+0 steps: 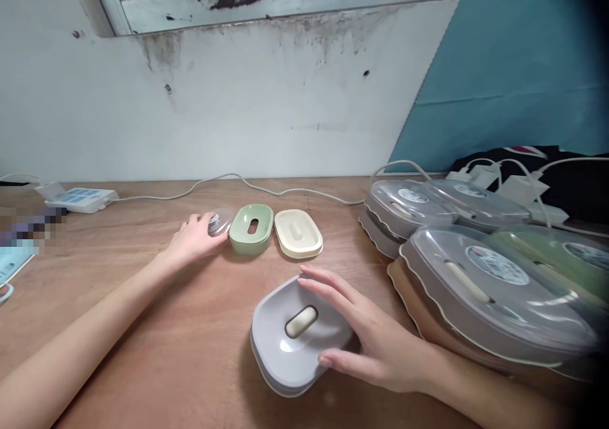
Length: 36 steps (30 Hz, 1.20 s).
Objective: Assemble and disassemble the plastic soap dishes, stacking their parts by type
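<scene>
My left hand [196,238] reaches out over the table, its fingers and thumb closed on the edge of a clear plastic lid [220,222] with a round label. Touching or nearly touching that lid is a green oval-holed dish [252,244]. A cream tray [299,233] lies just right of it. Nearer to me, a grey rounded box [271,318] sits flat, with a cream bar showing through the slot in its top. My right hand [366,334] spans the box's right side, thumb on the near edge and fingers on the far edge. Its palm side is hidden.
Stacked boxes with clear labelled lids [476,289] fill the right side, close to my right forearm. A white cable [238,176] runs along the back to a white power strip [85,199]. The wall [261,112] rises behind the wooden table [190,353].
</scene>
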{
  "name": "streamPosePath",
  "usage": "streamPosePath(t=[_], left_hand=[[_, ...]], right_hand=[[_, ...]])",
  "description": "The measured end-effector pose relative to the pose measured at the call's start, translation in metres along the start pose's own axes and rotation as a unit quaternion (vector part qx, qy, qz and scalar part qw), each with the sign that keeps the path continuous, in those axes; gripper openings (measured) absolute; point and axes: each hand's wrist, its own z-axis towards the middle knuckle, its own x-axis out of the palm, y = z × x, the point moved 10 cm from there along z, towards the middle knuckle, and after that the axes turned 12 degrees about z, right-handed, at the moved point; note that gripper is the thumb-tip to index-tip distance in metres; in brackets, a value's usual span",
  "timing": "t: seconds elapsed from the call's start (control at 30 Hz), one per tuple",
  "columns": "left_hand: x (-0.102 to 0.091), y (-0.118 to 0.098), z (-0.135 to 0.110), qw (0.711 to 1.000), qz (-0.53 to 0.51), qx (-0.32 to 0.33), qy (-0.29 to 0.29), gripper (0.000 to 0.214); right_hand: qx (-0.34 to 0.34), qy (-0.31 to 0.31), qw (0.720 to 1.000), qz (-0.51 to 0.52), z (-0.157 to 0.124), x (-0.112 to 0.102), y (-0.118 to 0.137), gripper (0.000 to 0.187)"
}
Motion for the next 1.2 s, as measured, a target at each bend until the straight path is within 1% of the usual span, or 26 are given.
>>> streamPosePath(t=[0.07,0.13,0.2,0.33,0.4,0.5,0.57,0.6,0.63,0.67,0.7,0.73,0.77,0.8,0.83,0.87,0.9,0.97,1.03,1.1,1.2], left_hand=[[0.007,-0.004,-0.004,1.0,0.013,0.01,0.017,0.071],[0.009,-0.009,-0.009,0.999,0.024,0.021,0.028,0.079],[0.01,-0.014,-0.013,0.998,0.032,0.029,0.034,0.084],[0.01,-0.022,-0.015,0.999,0.041,0.03,0.015,0.085],[0.011,-0.026,-0.015,0.999,0.041,0.031,-0.002,0.085],[0.008,-0.03,-0.016,0.999,0.036,0.031,-0.016,0.093],[-0.004,-0.033,-0.02,0.998,0.031,0.034,-0.053,0.094],[-0.016,-0.037,-0.025,0.995,0.021,0.047,-0.089,0.091],[-0.029,-0.046,-0.033,0.988,0.003,0.08,-0.13,0.086],[-0.041,-0.059,-0.044,0.977,-0.022,0.134,-0.166,0.08],[-0.05,-0.076,-0.058,0.959,-0.053,0.21,-0.184,0.076],[-0.052,-0.095,-0.074,0.935,-0.081,0.299,-0.172,0.075],[-0.048,-0.114,-0.09,0.91,-0.094,0.381,-0.13,0.077],[-0.039,-0.128,-0.105,0.89,-0.092,0.439,-0.079,0.082],[-0.029,-0.138,-0.117,0.876,-0.086,0.473,-0.033,0.084],[-0.022,-0.144,-0.124,0.869,-0.084,0.487,-0.001,0.084],[-0.017,-0.147,-0.128,0.868,-0.088,0.489,0.017,0.083],[-0.014,-0.148,-0.129,0.872,-0.121,0.473,0.03,0.078],[-0.013,-0.144,-0.124,0.88,-0.16,0.443,0.057,0.074],[-0.012,-0.139,-0.118,0.886,-0.195,0.407,0.106,0.068],[-0.011,-0.133,-0.114,0.88,-0.254,0.361,0.178,0.06]], right_hand=[[0.0,-0.001,1.0,-0.001,0.001,0.0,0.0,0.066],[0.003,0.0,1.0,-0.004,0.001,-0.001,0.001,0.066],[-0.001,0.003,1.0,-0.009,0.002,-0.002,0.004,0.071],[-0.019,0.01,0.999,-0.036,0.003,0.002,0.011,0.074],[-0.003,-0.008,0.998,-0.062,0.004,0.002,0.008,0.075],[0.039,-0.063,0.992,-0.105,0.004,-0.004,-0.002,0.075],[0.07,-0.098,0.984,-0.13,0.002,-0.009,-0.009,0.071],[0.082,-0.108,0.981,-0.139,0.001,-0.011,-0.011,0.069],[0.089,-0.114,0.979,-0.145,0.0,-0.012,-0.012,0.065],[0.092,-0.117,0.978,-0.15,0.0,-0.013,-0.012,0.061],[0.089,-0.118,0.977,-0.152,0.0,-0.013,-0.011,0.056],[0.085,-0.118,0.977,-0.154,0.0,-0.013,-0.01,0.051],[0.079,-0.119,0.977,-0.156,-0.001,-0.013,-0.008,0.048],[0.073,-0.12,0.977,-0.158,-0.001,-0.013,-0.007,0.045],[0.068,-0.123,0.977,-0.159,-0.001,-0.014,-0.005,0.044],[0.063,-0.125,0.977,-0.16,-0.001,-0.014,-0.004,0.043],[0.061,-0.127,0.977,-0.159,-0.001,-0.014,-0.004,0.042],[0.062,-0.137,0.978,-0.146,-0.002,-0.016,-0.004,0.044],[0.067,-0.159,0.979,-0.104,-0.004,-0.02,-0.007,0.056],[0.075,-0.185,0.979,-0.043,-0.007,-0.025,-0.011,0.071],[0.09,-0.206,0.974,0.027,-0.009,-0.028,-0.019,0.082]])
